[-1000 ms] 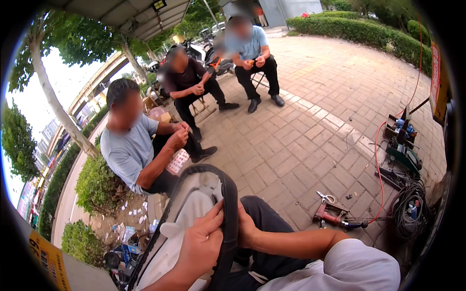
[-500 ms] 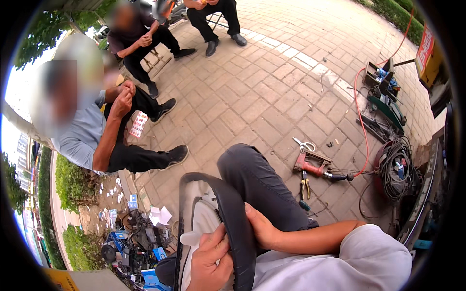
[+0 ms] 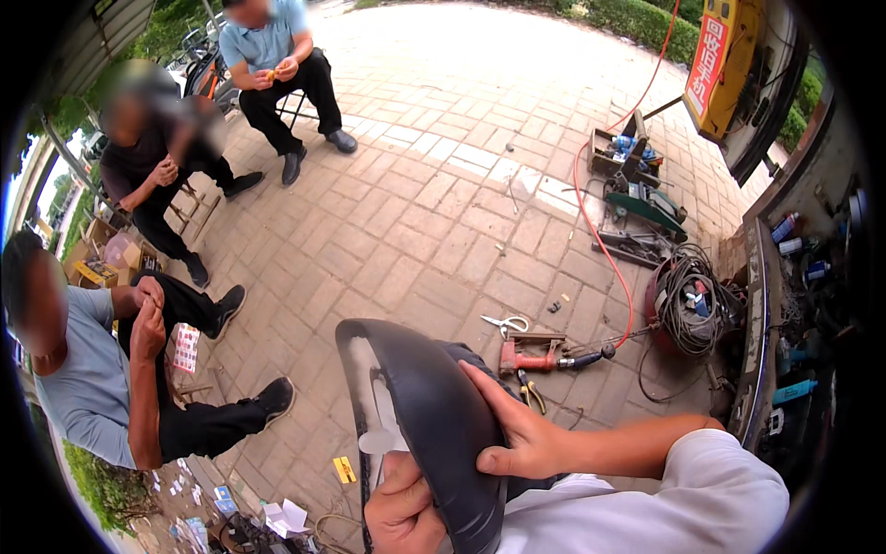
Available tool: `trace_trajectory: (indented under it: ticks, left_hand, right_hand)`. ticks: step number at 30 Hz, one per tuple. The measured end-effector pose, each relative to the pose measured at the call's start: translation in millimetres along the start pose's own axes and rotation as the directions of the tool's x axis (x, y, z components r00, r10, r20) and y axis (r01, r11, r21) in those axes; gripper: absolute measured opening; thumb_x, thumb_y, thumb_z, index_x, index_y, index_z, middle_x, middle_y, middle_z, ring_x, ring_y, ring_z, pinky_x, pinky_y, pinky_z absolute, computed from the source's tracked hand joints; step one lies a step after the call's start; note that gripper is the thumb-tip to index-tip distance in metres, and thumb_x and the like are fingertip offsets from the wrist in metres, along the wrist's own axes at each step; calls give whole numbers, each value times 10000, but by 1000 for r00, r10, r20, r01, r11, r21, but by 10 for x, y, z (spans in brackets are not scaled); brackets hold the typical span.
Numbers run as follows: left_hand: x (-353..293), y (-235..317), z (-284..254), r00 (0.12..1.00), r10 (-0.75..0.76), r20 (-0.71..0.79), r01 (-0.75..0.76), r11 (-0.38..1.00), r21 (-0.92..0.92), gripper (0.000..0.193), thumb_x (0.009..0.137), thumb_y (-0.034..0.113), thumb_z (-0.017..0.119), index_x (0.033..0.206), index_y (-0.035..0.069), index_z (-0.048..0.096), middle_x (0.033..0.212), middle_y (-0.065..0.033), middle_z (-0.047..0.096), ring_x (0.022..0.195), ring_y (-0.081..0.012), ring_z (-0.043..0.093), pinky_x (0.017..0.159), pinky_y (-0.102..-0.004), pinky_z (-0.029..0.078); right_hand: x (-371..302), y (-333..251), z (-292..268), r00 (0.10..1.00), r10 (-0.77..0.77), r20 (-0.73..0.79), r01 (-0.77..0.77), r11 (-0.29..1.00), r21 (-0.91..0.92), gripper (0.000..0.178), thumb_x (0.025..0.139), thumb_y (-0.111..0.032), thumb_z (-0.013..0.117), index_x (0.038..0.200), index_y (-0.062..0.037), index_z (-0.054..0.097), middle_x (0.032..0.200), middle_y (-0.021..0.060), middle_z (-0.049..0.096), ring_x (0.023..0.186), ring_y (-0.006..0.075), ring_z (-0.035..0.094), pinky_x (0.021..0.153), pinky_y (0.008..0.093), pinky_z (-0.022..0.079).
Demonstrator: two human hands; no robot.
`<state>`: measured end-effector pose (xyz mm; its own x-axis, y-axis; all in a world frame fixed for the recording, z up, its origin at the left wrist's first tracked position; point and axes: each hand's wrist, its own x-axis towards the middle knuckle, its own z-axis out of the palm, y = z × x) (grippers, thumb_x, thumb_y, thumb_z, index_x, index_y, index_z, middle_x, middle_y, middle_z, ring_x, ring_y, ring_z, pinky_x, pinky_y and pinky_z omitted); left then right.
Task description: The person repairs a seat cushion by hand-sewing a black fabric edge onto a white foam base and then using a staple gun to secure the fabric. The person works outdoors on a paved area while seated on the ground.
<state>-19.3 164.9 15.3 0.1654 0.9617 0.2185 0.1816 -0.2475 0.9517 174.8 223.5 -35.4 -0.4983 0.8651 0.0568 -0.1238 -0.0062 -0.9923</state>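
Note:
A scooter seat [image 3: 443, 406] with a smooth black cover rests tilted against my lap. Its pale underside, with a rounded whitish knob [image 3: 377, 441], faces left. My left hand [image 3: 404, 506] is closed on the cover's edge at the underside, fingers curled and partly hidden. Against the black outer side lies my right hand [image 3: 521, 429], gripping it with the thumb apart from the fingers. On the paving just beyond are white-handled scissors [image 3: 506, 325], a red staple gun [image 3: 531, 358] joined to a hose, and yellow-and-black pliers [image 3: 530, 392].
A red hose [image 3: 600, 235] runs across the brick paving. At right are a coiled cable [image 3: 688, 300], a toolbox [image 3: 628, 152] and a cluttered metal shelf edge [image 3: 761, 332]. Three people sit at left; one person's leg [image 3: 217, 420] reaches nearby. Scraps and a white box [image 3: 284, 517] lie lower left.
The view has swung to the right and up. The seat has turned so more of its black outer side shows. My right hand now lies more broadly over the cover; my left keeps its edge.

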Motion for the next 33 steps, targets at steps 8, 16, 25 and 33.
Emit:
trace_trajectory:
  ticks: [8, 16, 25, 33]
  left_hand:
    - [141, -280, 199, 990, 140, 8, -140, 989, 42, 327, 921, 116, 572, 1195, -38, 659, 1295, -228, 615, 1136, -320, 589, 1006, -394, 433]
    - [62, -454, 381, 952, 285, -115, -270, 954, 132, 414, 673, 9, 707, 1085, 30, 743, 1255, -74, 677, 848, -240, 542, 850, -328, 406]
    - [-31, -419, 403, 902, 422, -92, -356, 847, 396, 410, 676, 45, 679, 1080, 49, 749, 1253, -22, 681, 801, -201, 541, 833, -331, 362]
    - [225, -397, -190, 879, 445, -174, -261, 751, 606, 360, 751, 73, 653, 1102, 35, 725, 1236, -49, 679, 901, -216, 575, 890, -362, 359]
  right_hand:
    - [-91, -482, 120, 998, -52, -26, 43, 955, -294, 1185, 781, -330, 800, 1515, 106, -22, 1573, 327, 81, 1498, 401, 94, 1189, 418, 151]
    - [-212, -504, 301, 996, 20, -87, -54, 909, -414, 1041, 813, -102, 635, 1500, 102, -121, 1518, 340, 157, 1454, 402, 193, 1160, 373, 205]
    - [-294, -293, 279, 992, -90, -85, 28, 831, -556, 1029, 734, -8, 553, 1530, 41, -96, 1467, 332, 288, 1410, 427, 299, 1146, 369, 254]
    - [689, -250, 332, 950, -200, 241, 286, 869, -404, 1026, 725, 4, 551, 1538, 32, -75, 1510, 325, 249, 1424, 440, 285, 1162, 377, 252]
